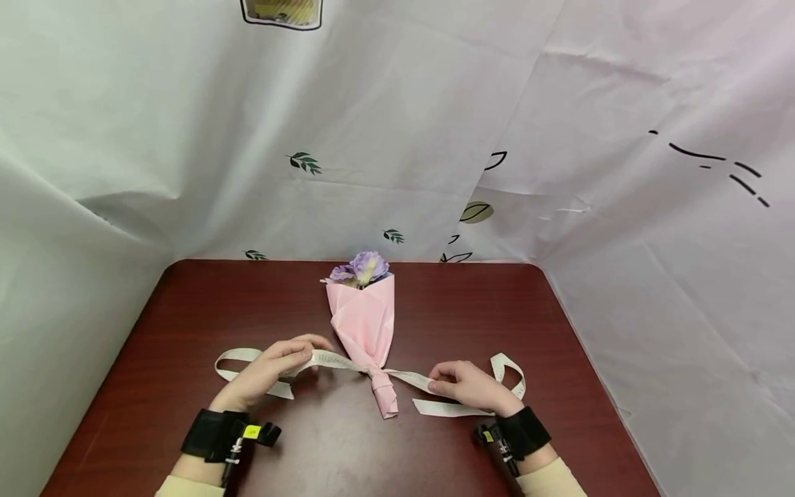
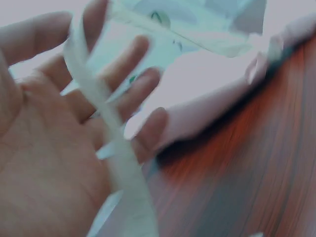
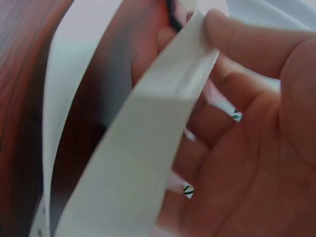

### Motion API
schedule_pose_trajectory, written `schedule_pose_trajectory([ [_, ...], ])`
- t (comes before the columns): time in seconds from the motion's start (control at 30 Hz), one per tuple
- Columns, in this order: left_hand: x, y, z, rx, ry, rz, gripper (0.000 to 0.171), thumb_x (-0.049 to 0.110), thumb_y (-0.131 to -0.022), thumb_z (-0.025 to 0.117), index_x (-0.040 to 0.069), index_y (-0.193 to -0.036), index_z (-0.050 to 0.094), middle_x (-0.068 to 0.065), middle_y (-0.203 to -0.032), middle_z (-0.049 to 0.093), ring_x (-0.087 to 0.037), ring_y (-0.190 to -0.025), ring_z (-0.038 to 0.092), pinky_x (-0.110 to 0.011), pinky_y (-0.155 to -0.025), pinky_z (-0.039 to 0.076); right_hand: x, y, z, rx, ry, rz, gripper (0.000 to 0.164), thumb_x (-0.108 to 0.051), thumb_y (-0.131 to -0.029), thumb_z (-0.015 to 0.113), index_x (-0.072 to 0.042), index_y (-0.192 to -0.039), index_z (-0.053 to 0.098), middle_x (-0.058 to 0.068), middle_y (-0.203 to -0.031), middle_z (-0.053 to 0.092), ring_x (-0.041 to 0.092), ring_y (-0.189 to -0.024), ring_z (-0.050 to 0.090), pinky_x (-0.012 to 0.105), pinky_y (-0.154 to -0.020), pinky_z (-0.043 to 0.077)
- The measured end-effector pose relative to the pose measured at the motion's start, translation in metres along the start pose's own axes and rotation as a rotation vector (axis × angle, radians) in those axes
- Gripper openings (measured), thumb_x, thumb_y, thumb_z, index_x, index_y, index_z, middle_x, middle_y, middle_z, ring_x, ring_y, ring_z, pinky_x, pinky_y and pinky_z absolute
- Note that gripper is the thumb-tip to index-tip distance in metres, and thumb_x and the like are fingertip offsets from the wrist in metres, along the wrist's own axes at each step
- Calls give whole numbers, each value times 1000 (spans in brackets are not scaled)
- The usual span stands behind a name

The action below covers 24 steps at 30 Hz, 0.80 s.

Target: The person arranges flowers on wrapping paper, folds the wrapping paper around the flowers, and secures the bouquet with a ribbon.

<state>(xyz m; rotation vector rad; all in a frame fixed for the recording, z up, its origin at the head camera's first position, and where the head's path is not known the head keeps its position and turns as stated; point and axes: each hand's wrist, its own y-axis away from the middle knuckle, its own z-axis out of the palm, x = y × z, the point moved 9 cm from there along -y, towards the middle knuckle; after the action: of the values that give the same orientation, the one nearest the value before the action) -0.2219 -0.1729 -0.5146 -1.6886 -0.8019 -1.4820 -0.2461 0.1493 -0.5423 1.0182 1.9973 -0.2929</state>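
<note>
A bouquet of purple flowers [image 1: 368, 266] in pink wrapping paper [image 1: 363, 314] lies on the table, blooms toward the back. A pale ribbon [image 1: 337, 361] is tied or crossed around its narrow neck. On the left, my left hand [image 1: 263, 373] pinches one length of ribbon between thumb and index finger; the other fingers are spread in the left wrist view, where the ribbon [image 2: 131, 182] hangs across the palm. My right hand [image 1: 472, 386] pinches the opposite length, and the ribbon [image 3: 143, 133] runs down from its thumb. Both lengths stretch sideways from the neck.
Loose ribbon tails curl on the dark red table [image 1: 298, 449] beside each hand. Pale printed fabric [image 1: 397, 138] hangs behind the table and along its sides. A strapped camera [image 1: 267, 433] sits on the left wrist, another [image 1: 484, 433] on the right.
</note>
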Motion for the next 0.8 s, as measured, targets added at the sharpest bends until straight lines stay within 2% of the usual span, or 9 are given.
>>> schedule_pose_trajectory([
  [0.1, 4, -12, 11, 20, 56, 58, 31, 8, -114, 45, 1, -118, 76, -21, -154, 56, -27, -143, 50, -28, -110, 42, -4, -1, 8, -53, -82, -29, 11, -22, -108, 67, -17, -103, 76, -13, -77, 59, 0, -68, 51, 20, -64, 42],
  [0.17, 5, -20, 19, 35, 69, 92, 31, 7, -114, 47, 2, -128, 73, -20, -155, 56, -25, -147, 49, -29, -113, 41, -6, -3, 12, -57, -117, -43, 11, -22, -108, 66, -16, -106, 75, -11, -80, 61, 1, -71, 53, 20, -67, 43],
  [0.23, 5, -28, 25, 72, 73, 131, 29, 5, -113, 50, -1, -130, 72, -26, -150, 59, -25, -144, 53, -29, -111, 44, -8, -4, 16, -49, -153, -46, 11, -22, -109, 65, -15, -108, 74, -8, -83, 63, 3, -74, 55, 21, -69, 44],
  [0.27, 5, -32, 27, 99, 68, 151, 29, 4, -112, 53, -2, -133, 72, -28, -145, 61, -24, -138, 57, -28, -107, 47, -9, -5, 18, -45, -180, -46, 11, -21, -109, 65, -14, -109, 74, -5, -85, 65, 4, -76, 57, 21, -71, 45],
  [0.37, 2, -39, 27, 223, 71, 183, 20, 1, -107, 61, -11, -117, 74, -24, -125, 72, -16, -112, 68, -25, -88, 54, -14, -7, 23, -33, -278, -51, 13, -19, -109, 64, -8, -113, 72, 3, -92, 72, 9, -84, 65, 22, -75, 49],
  [0.47, -3, -42, 23, 356, 103, 184, 15, -4, -103, 66, -16, -108, 73, -4, -102, 77, -7, -88, 66, -22, -72, 54, -17, -8, 28, -34, -382, -50, 16, -17, -109, 64, -3, -115, 70, 9, -97, 76, 13, -90, 71, 22, -77, 53],
  [0.57, -8, -43, 23, 436, 139, 169, 13, -7, -101, 67, -19, -104, 70, 6, -86, 75, -3, -73, 61, -19, -62, 50, -19, -7, 30, -22, -438, -61, 18, -15, -109, 64, 1, -116, 68, 9, -96, 75, 14, -91, 73, 24, -77, 55],
  [0.67, -9, -44, 25, 453, 90, 152, 16, -5, -104, 63, -20, -108, 68, 5, -85, 72, -3, -72, 58, -19, -62, 47, -21, -6, 30, -8, -473, -76, 20, -12, -110, 63, 5, -120, 65, 9, -98, 74, 12, -92, 72, 26, -80, 58],
  [0.8, -8, -46, 31, 428, -6, 144, 20, -3, -108, 58, -15, -120, 69, 0, -101, 72, -5, -87, 60, -22, -74, 50, -25, -4, 24, 13, -488, -95, 24, -10, -110, 61, 8, -125, 63, 13, -101, 72, 13, -93, 71, 27, -83, 59],
])
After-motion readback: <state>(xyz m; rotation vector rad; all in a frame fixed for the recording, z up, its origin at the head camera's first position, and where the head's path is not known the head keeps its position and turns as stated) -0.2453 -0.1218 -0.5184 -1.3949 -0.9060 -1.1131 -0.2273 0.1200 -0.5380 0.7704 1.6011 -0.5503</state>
